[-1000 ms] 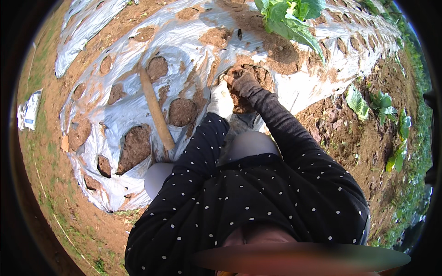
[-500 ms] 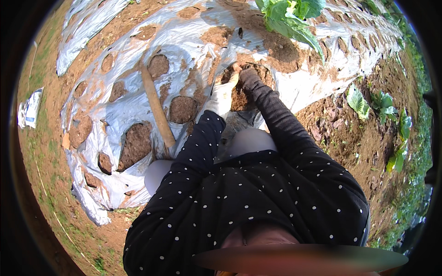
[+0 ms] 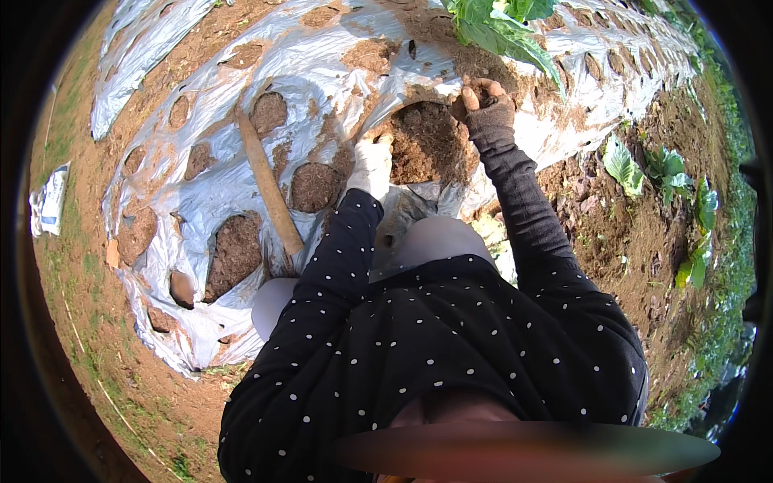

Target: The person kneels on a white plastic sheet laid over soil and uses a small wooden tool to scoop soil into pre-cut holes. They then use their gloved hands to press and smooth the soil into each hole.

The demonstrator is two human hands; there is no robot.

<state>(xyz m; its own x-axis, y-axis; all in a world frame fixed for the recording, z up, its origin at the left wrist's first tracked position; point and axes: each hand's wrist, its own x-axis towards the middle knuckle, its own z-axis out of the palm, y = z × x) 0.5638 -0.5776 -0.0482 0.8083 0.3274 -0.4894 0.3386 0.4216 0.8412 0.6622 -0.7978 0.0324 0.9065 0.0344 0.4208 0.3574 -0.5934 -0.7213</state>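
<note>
In front of me a wide hole (image 3: 427,145) full of loose brown soil opens in the silvery plastic film (image 3: 322,80). My left hand (image 3: 372,165), in a whitish glove, is closed on the film at the hole's left edge. At the upper right edge is my right hand (image 3: 487,105), in a dark covering with the fingertips bare. Its fingers are curled; what they hold, if anything, is hidden. Left of my left hand a straight wooden pole (image 3: 270,185) lies across the film.
Several other soil-filled holes pierce the film, one large (image 3: 235,256) at lower left. A leafy green plant (image 3: 507,36) rises beyond my right hand. Smaller cabbage-like plants (image 3: 624,165) grow in bare soil at right. A white bag (image 3: 52,201) lies at far left.
My hands were close together at the far side of the hole. Now they are apart: the right has moved right and up, the left slightly left and nearer. More soil shows between them.
</note>
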